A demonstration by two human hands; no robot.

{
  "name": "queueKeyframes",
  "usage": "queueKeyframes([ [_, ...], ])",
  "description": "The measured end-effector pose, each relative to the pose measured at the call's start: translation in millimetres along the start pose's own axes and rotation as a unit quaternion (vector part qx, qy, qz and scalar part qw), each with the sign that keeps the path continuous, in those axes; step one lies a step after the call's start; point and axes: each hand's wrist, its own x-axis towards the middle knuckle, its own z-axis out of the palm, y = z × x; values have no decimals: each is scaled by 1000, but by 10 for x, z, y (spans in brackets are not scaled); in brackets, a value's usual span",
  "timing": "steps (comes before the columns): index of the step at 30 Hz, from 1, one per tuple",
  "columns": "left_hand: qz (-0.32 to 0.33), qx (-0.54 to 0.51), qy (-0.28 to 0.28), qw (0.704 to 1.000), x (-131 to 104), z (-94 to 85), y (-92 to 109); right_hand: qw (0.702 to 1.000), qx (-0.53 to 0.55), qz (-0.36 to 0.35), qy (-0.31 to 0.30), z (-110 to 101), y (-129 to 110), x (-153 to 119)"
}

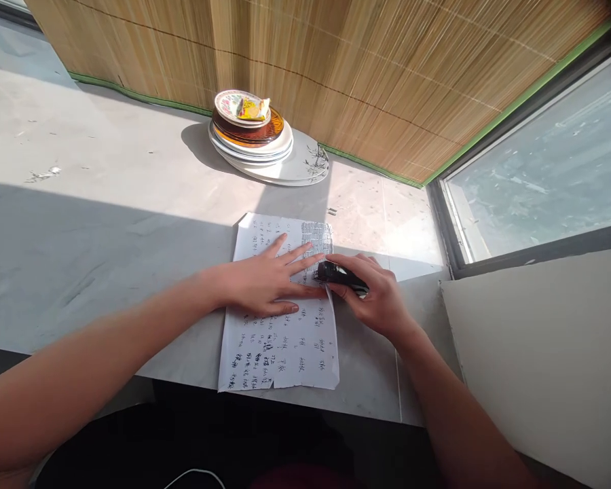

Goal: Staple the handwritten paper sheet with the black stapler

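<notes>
Countertop [106, 251]: grey, stone-like, smooth, faintly veined, crossed by hard-edged sunlight and shadow. Blind [336, 68]: thin straw-coloured slats, lengthwise grain, dark stitched lines, green cloth edging, along the far side. Cord [198, 471]: white, thin, curved, at the near edge of view. Tableware, one stack: white plates [252, 161], round over oval, the lowest bearing a dark sprig print; above them an amber dish [275, 129], translucent and glossy; topmost a small dish [227, 105], floral-rimmed, holding a crumpled yellow wrapper [253, 109]. Left hand [259, 282]: bare, palm down, fingers fanned wide, laid flat across the middle of the paper. Paper [295, 343]: one white rectangular piece, creased, slightly ragged at the lower edge, lying at the near side of the countertop; columns of dark handwriting, with a dense block of short dashes at upper right. Black tool [341, 275]: elongated, rounded, glossy, its blunt end over the right part of the paper, just beside the left fingers. Right hand [379, 299]: bare, gripping the tool between thumb and curled fingers. Window [544, 156]: dark-framed, pane speckled and hazy. Panel [540, 353]: white, matt, flat, below the window.
</notes>
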Motion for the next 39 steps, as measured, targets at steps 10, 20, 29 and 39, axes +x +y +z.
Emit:
queueKeyframes([
  [10,-4,-29,30,999,-8,95,-91,997,-44,-40,46,137,-20,4],
  [20,-3,-38,30,999,14,190,-168,993,-100,-38,41,156,-112,13],
  [29,-5,-45,35,998,11,251,-248,993,-109,-31,32,161,-130,23],
  [39,0,16,-16,1000,24,71,-35,982,-186,-37,-5,180,-204,31],
])
